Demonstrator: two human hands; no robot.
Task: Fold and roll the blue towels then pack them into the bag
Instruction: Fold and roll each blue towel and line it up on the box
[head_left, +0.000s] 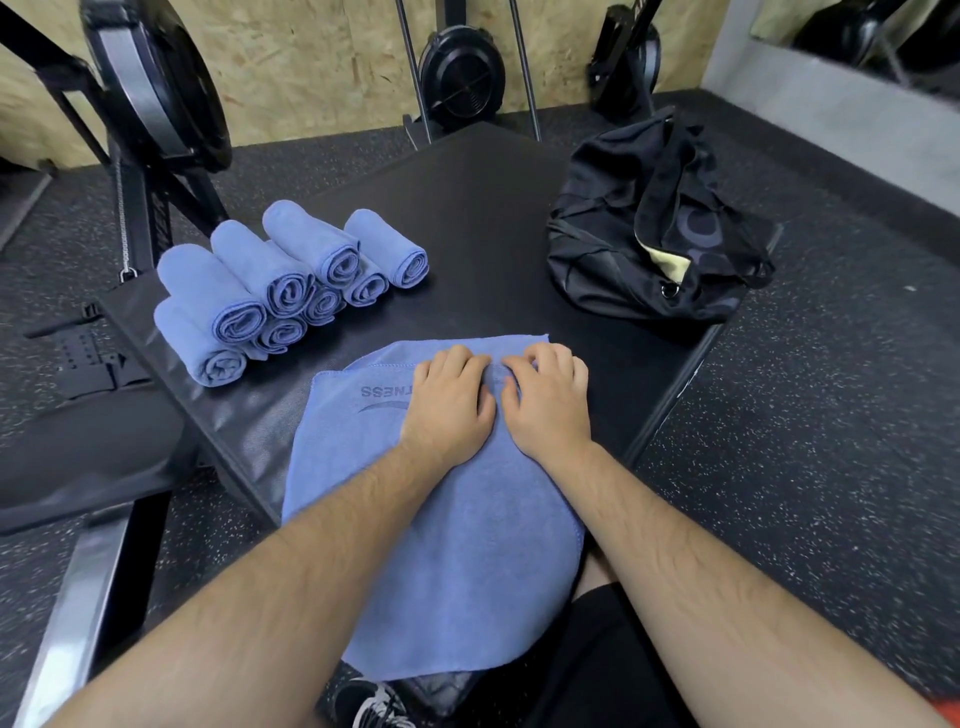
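On our left, a stack of rolled towels (291, 291) lies on the black surface (483, 218), their spiral ends turned toward us. There are about eight of them, two layers deep and touching one another.

In the middle, the flat towel (467, 545) lies straight ahead of us. Its long axis runs from its far edge on the surface back toward our lap, where the near part hangs over the surface's edge. Our left hand (449, 410) and right hand (553, 405) sit side by side near that far end, almost touching. The fingers of both are curled down into the cloth, gathering a small ridge of it between them. We judge that we are beginning a roll or fold here, and that it would travel toward us along the towel's length. Both hands are equally placed for it.

On our right, the black bag (649, 228) sits on the far corner of the surface with its mouth gaping open. It is well apart from the towel and nearer our right hand, so we expect packing to fall to that side.
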